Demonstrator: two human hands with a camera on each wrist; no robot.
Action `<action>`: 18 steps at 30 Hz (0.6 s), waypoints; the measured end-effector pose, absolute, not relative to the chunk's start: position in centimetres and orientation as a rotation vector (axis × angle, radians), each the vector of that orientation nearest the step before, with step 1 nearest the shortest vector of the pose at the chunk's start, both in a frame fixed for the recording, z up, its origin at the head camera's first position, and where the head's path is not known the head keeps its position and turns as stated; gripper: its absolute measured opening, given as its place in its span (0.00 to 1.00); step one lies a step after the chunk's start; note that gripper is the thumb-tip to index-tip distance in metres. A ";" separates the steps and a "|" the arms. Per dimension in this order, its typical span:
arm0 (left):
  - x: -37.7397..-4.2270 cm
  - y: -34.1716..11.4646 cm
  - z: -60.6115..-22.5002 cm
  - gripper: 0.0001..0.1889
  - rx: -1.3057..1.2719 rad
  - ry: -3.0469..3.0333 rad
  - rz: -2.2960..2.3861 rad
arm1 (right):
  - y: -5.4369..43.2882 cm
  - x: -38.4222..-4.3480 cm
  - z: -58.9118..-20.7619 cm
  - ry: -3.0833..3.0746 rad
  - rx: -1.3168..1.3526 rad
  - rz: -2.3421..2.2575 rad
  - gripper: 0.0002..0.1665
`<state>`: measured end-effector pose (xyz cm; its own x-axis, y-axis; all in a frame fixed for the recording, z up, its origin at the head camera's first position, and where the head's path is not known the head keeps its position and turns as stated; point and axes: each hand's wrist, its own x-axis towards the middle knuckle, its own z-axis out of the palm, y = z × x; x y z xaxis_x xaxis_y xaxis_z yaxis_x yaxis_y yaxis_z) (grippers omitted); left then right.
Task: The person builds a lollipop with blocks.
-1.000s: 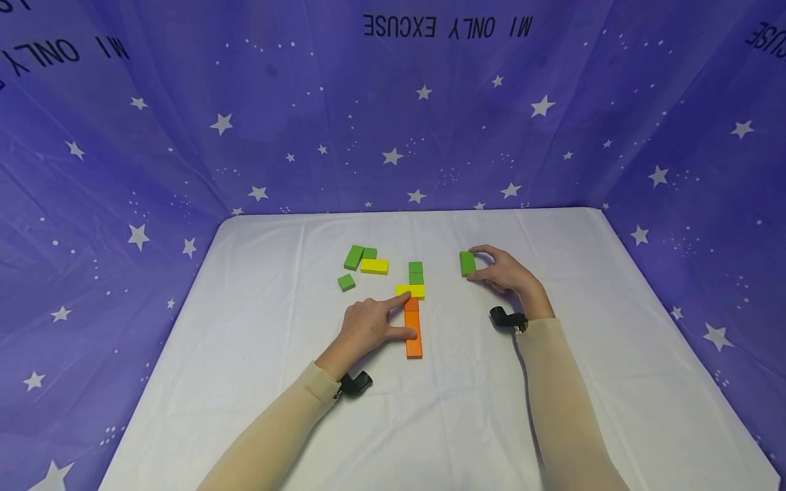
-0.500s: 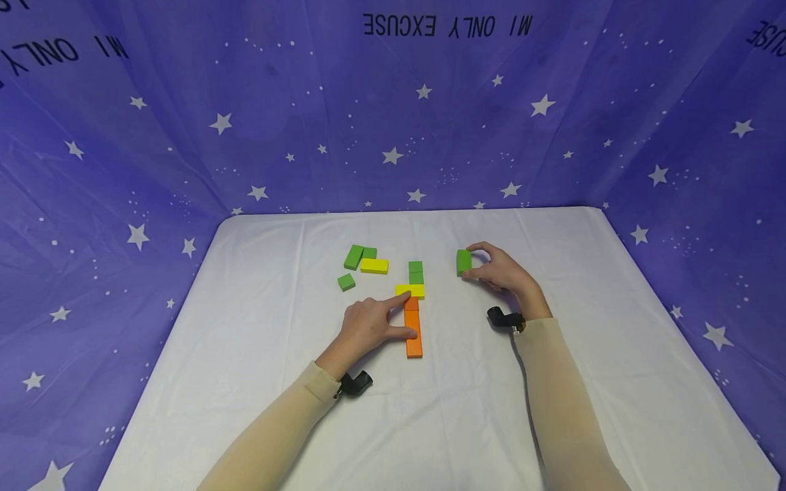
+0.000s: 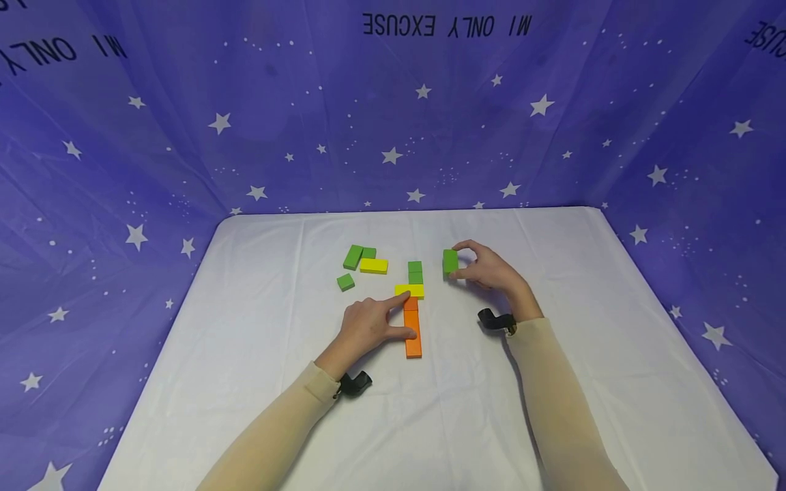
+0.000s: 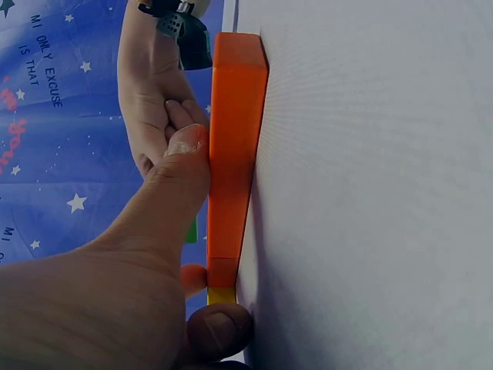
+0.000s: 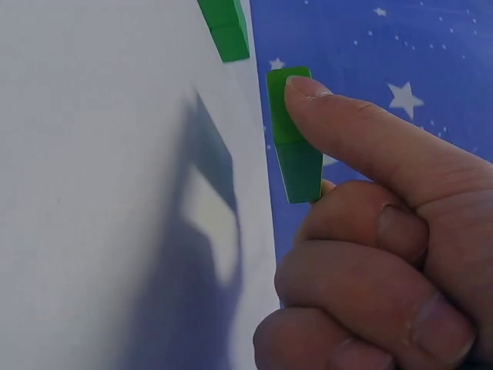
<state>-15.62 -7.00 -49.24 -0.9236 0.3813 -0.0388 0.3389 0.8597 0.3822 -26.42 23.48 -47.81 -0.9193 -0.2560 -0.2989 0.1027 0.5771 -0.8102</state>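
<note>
One held green block point(image 3: 451, 260), further left

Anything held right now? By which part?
Right hand: a green block, pinched by its ends, thumb at the near one, finger at the far one. Left hand: nothing gripped; thumb on the long orange block, index finger on a yellow block.

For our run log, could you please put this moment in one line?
Right hand: pinches green block, above table | Left hand: touches yellow block, long orange block

A purple curtain point(image 3: 467, 136) with pale stars point(image 3: 542, 106) and upside-down black lettering point(image 3: 447, 25) hangs behind a white-covered table point(image 3: 417, 423).
</note>
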 end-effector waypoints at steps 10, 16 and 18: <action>-15.7 -7.0 -49.2 0.47 0.568 2.920 0.554 | 21.1 -26.1 -48.0 2.543 -0.185 -1.118 0.42; -15.6 -7.0 -49.2 0.47 0.572 2.924 0.561 | 20.3 -25.9 -48.3 2.574 -0.260 -1.068 0.42; -15.6 -7.0 -49.3 0.47 0.575 2.925 0.560 | 20.1 -25.7 -48.4 2.570 -0.265 -1.059 0.42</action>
<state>-15.59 -7.04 -49.27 -0.9226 0.3843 -0.0346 0.3444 0.8605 0.3754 -25.73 20.13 -48.38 -0.9220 -0.2993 -0.2455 -0.0396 0.7037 -0.7094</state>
